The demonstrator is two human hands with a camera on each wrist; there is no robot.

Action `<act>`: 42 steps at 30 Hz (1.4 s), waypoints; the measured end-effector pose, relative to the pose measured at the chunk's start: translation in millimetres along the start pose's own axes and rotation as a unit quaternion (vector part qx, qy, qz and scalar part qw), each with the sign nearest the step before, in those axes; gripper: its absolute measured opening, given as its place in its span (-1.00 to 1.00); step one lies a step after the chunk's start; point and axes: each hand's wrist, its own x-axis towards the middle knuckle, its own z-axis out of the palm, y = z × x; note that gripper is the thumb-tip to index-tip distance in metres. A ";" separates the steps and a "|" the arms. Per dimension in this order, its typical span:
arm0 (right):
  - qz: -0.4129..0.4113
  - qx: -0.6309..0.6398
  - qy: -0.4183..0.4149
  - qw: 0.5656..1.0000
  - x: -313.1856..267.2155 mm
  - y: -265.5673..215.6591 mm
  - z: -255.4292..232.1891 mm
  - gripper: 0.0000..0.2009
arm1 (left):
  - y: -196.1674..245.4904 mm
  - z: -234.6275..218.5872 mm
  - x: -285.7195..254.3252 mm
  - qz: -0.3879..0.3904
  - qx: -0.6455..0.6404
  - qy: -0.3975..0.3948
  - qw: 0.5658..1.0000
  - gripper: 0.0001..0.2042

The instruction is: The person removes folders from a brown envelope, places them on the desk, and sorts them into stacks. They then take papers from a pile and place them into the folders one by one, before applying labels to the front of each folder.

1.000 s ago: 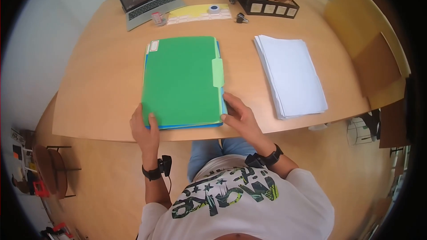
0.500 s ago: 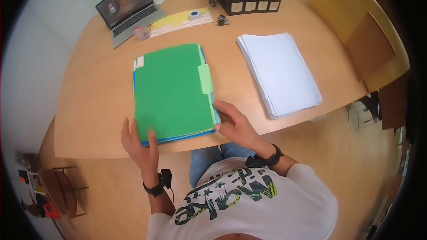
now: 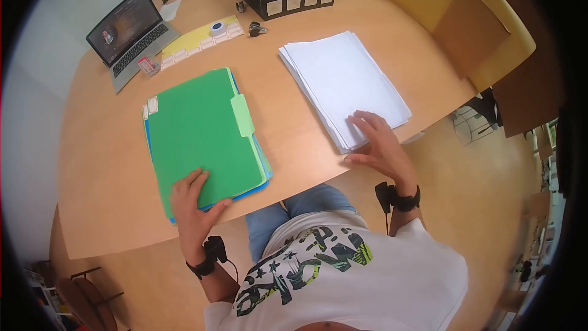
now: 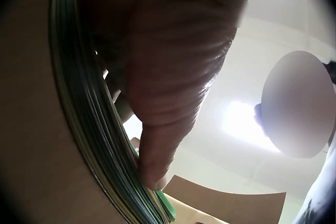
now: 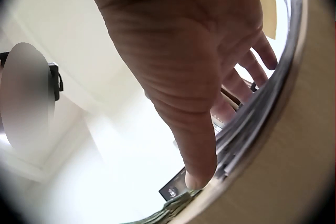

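Note:
A stack of file folders [image 3: 193,132] lies at the left of the table, a green folder with a light green tab on top and blue edges below. My left hand [image 3: 191,211] rests on its near left corner, fingers spread over the cover and thumb along the near edge. The left wrist view shows the many layered edges of the folders [image 4: 92,108] under the palm. To the right is a thick stack of white paper [image 3: 343,79]. Over its near corner is my right hand [image 3: 387,152], fingers loosely extended at the top sheet and thumb by the near edge.
A laptop [image 3: 131,30] stands open at the back left. In front of it are a small red-and-clear item [image 3: 147,65], a yellow label sheet [image 3: 199,43] and a tape roll [image 3: 217,28]. Black binder clips [image 3: 257,29] lie near a black file organizer [image 3: 300,3]. A yellow chair [image 3: 453,18] stands at the right.
My right hand has left the folder stack's right edge and moved right to the paper stack. My left hand has moved onto the folder cover. The head view has turned to the right.

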 end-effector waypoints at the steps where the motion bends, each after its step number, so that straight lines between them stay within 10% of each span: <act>1: 0.007 0.002 -0.010 1.000 -1.5 4.7 4.6 -0.31 | -0.2 -0.1 -0.3 -0.001 0.001 -0.002 1.000 -0.36; 13: 0.028 0.196 0.007 0.980 -6.8 33.2 10.5 -0.64 | -10.1 2.8 -6.4 -0.042 -0.075 0.026 0.996 -0.69; 25: -0.074 -0.109 0.201 0.971 1.2 37.0 30.8 -0.74 | 5.6 -10.8 -4.6 -0.038 0.145 0.101 0.984 -0.64; 28: 0.128 0.200 0.328 0.914 2.2 35.7 41.8 -0.79 | -14.3 -11.5 -5.1 -0.053 0.132 0.145 0.979 -0.76; 31: 0.096 0.327 0.398 0.852 25.9 -13.8 19.5 -0.67 | -22.6 -10.6 -17.5 -0.197 -0.018 0.204 0.959 -0.77; 33: 0.110 0.353 0.315 0.874 34.7 -32.2 22.3 -0.74 | -26.2 -7.1 -22.7 -0.256 -0.134 0.264 0.920 -0.66; 38: -0.224 0.111 0.156 0.956 78.0 -137.0 56.9 -0.52 | -32.5 6.5 -20.2 -0.264 -0.263 0.425 0.825 -0.51; 42: -0.305 0.016 0.066 0.950 81.3 -183.9 141.7 -0.55 | -26.8 6.4 -17.6 -0.255 -0.240 0.434 0.830 -0.49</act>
